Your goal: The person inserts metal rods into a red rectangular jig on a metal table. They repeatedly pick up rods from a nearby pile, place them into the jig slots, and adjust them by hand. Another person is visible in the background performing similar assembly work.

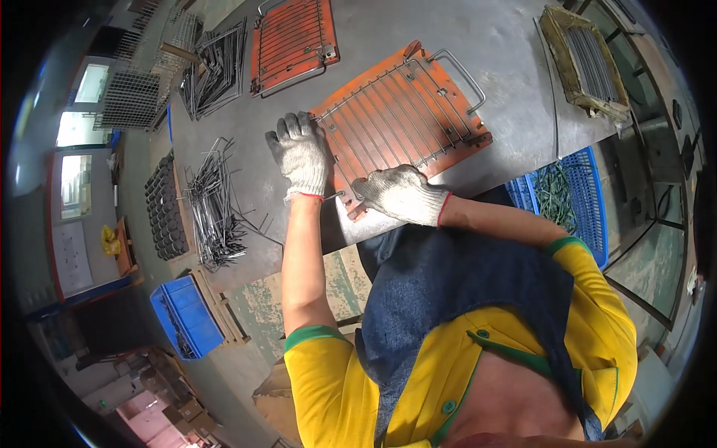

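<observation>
An orange metal jig plate (403,112) lies at an angle on the steel table, with a row of thin parallel metal rods (377,119) laid across it. A bent wire handle (467,78) sticks out at its far right end. My left hand (302,153), in a white glove with dark grey fingertips, lies on the plate's left edge with its fingers stretched out. In a matching glove, my right hand (403,194) rests on the plate's near edge, its fingers curled down at the rod ends. Whatever they grip is hidden beneath the glove.
A second orange jig plate (295,41) with rods sits further back on the steel table (515,45). Loose wire rods (213,201) and bent wire frames (220,71) pile at the left. A tray of rods (586,63) stands far right. Blue crates (590,201) flank the table.
</observation>
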### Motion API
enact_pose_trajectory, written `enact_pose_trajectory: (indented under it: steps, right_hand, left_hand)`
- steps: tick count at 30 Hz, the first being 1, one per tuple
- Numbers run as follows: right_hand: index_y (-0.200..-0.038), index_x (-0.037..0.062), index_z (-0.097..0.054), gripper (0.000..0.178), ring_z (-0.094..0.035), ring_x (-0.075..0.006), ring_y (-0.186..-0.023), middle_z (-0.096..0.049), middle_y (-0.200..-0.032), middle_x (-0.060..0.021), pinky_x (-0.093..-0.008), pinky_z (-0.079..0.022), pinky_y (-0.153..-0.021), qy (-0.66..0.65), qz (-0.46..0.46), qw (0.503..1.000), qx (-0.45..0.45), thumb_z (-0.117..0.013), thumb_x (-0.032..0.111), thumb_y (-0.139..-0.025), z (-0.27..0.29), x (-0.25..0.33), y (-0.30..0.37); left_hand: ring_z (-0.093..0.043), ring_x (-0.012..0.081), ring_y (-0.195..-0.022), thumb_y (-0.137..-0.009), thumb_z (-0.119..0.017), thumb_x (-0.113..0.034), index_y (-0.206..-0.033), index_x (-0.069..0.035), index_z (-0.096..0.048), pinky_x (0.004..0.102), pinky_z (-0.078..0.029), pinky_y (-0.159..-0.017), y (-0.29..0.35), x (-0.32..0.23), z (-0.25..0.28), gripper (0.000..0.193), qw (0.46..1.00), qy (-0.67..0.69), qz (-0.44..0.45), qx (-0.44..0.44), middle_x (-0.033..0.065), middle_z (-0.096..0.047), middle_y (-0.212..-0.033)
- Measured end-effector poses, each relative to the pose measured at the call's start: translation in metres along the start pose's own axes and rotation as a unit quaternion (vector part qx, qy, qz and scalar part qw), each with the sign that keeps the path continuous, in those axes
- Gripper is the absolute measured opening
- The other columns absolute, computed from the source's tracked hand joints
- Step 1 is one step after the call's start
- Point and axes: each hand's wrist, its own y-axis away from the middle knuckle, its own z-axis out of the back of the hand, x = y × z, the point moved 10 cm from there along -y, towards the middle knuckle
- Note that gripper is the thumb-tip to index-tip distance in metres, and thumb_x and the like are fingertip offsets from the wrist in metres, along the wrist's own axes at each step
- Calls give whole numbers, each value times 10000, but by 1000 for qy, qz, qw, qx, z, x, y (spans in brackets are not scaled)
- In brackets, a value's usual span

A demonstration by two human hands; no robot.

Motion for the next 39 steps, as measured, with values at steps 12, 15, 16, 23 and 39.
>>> enact_pose_trajectory:
  steps: [12, 15, 16, 23, 39]
  right_hand:
    - [-1149, 17, -638, 307, -646, -274, -1018, -668, -1104, -144, -353, -507, -879, -174, -232, 931, -221, -595, 160, -881, 75, -85, 139]
    - [-1120, 17, -653, 296, -667, -303, -931, -685, -1021, -156, -381, -522, -822, -48, -144, 945, -290, -606, 180, -879, 89, -84, 156]
    - [-1111, 22, -658, 290, -670, -311, -903, -687, -993, -157, -389, -525, -802, -28, -129, 945, -298, -607, 183, -875, 91, -79, 154]
    - [-1084, 51, -668, 282, -655, -331, -769, -677, -865, -145, -426, -517, -691, 89, -87, 954, -273, -620, 145, -823, 88, -66, 142]
    - [-1035, 88, -655, 294, -623, -243, -643, -626, -742, -85, -377, -510, -570, 150, -24, 896, -417, -700, 272, -811, 59, -96, 172]
  left_hand:
    - [-683, 243, -680, -945, -511, -484, -1016, -5, -673, 321, -513, -547, 166, 29, -80, 511, 574, 641, 392, 326, 137, -679, -713]
    - [-627, 228, -542, -936, -505, -518, -955, -11, -660, 271, -457, -472, 175, -33, -63, 530, 396, 703, 449, 384, 109, -674, -700]
    - [-662, 252, -605, -939, -496, -516, -976, -21, -657, 311, -498, -505, 179, -54, -67, 522, 346, 732, 425, 405, 111, -687, -746]
    - [-675, 298, -833, -1009, -451, -328, -1119, 75, -540, 412, -568, -765, 41, -187, -26, 427, 213, 886, 241, 335, 193, -661, -936]
    - [-587, 210, -920, -981, -480, -211, -1023, -60, -548, 319, -481, -856, -103, -6, -116, 171, 177, 935, 286, -112, 80, -608, -963]
